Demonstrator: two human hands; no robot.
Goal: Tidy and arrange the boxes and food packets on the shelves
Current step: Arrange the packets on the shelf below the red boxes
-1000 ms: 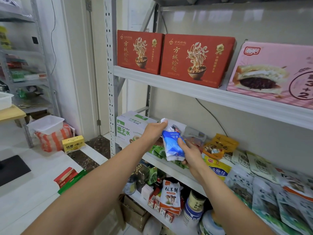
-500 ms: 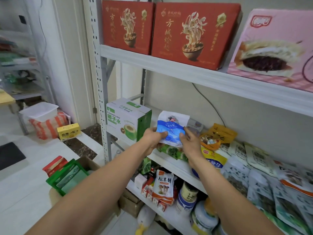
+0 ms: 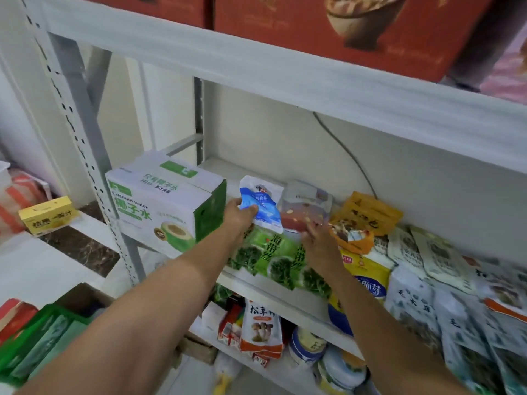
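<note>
My left hand (image 3: 238, 215) grips a blue and white packet (image 3: 263, 205) by its left edge, standing it on the middle shelf (image 3: 253, 283) beside the white and green coconut water box (image 3: 159, 201). My right hand (image 3: 319, 240) reaches to a clear packet with red contents (image 3: 305, 209) just right of the blue one; its fingertips touch that packet's lower edge. Green seaweed packets (image 3: 273, 258) lie under both hands at the shelf front.
Orange (image 3: 368, 215), yellow (image 3: 368, 272) and white packets (image 3: 413, 306) crowd the shelf to the right. Red boxes (image 3: 356, 24) stand on the shelf above. Jars and a mushroom packet (image 3: 261, 329) fill the lower shelf. A green basket (image 3: 42, 340) sits on the floor at left.
The view has moved closer and lower. My left hand has pushed the blue packet further back beside the box. My right hand has let go of it and moved right to the clear packet.
</note>
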